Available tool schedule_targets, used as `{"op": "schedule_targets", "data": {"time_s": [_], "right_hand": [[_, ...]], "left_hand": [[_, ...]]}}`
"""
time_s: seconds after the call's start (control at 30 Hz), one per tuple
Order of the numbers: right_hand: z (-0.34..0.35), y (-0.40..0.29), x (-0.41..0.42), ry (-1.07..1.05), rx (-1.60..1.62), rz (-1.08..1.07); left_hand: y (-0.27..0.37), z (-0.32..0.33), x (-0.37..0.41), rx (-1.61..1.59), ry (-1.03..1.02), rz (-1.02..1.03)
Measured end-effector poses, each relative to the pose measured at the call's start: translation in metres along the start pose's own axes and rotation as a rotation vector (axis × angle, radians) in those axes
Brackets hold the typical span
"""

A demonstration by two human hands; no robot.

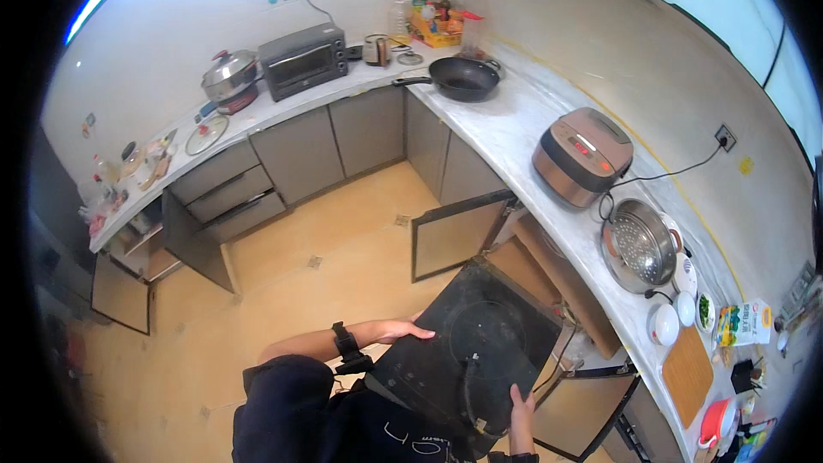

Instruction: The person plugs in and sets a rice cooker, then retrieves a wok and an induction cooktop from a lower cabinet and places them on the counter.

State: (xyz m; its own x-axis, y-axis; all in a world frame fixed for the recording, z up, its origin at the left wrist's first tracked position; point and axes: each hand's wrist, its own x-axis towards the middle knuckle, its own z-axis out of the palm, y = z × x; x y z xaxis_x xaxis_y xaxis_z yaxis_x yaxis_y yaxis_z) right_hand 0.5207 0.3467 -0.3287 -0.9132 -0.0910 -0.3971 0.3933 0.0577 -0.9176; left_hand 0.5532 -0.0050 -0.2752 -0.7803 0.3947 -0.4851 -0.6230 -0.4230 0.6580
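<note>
Held level in front of my body is a black induction cooker (443, 347), a flat square slab with a faint ring on its top. My left hand (405, 329) grips its left edge, thumb on the upper face. On the near right edge, my right hand (522, 410) has its thumb on top too. The fingers of both hands are mostly hidden beneath the slab. A dark cord (469, 392) lies bent across the top near the right hand. Just beyond the cooker is an open base cabinet (524, 263) with a brown board (572, 296) leaning inside.
Open cabinet doors (460, 235) (585, 408) flank the cabinet. On the marble-look counter (521, 135) stand a frying pan (464, 79), a rice cooker (582, 157), a steamer pot (643, 241), bowls (663, 325) and a wooden cutting board (688, 376). A toaster oven (303, 61) sits along the far wall.
</note>
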Motion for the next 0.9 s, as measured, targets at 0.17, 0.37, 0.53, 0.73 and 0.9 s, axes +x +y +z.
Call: {"op": "schedule_targets", "data": {"time_s": [0.17,0.37,0.53,0.73,0.9], "right_hand": [[0.026,-0.019,-0.009,-0.134,0.086,0.016],[0.071,-0.04,-0.007,-0.261,-0.024,0.023],[0.13,-0.071,-0.018,-0.398,-0.013,0.019],[0.228,-0.086,-0.019,-0.519,-0.028,0.054],[0.316,-0.102,-0.022,-0.574,-0.075,0.007]], "left_hand": [[0.003,0.003,-0.051,-0.081,0.119,0.006],[0.004,-0.009,-0.116,-0.186,0.201,0.095],[0.017,-0.023,-0.169,-0.266,0.318,0.142],[0.016,-0.092,-0.225,-0.321,0.404,0.203],[0.039,-0.153,-0.271,-0.301,0.393,0.289]]}}
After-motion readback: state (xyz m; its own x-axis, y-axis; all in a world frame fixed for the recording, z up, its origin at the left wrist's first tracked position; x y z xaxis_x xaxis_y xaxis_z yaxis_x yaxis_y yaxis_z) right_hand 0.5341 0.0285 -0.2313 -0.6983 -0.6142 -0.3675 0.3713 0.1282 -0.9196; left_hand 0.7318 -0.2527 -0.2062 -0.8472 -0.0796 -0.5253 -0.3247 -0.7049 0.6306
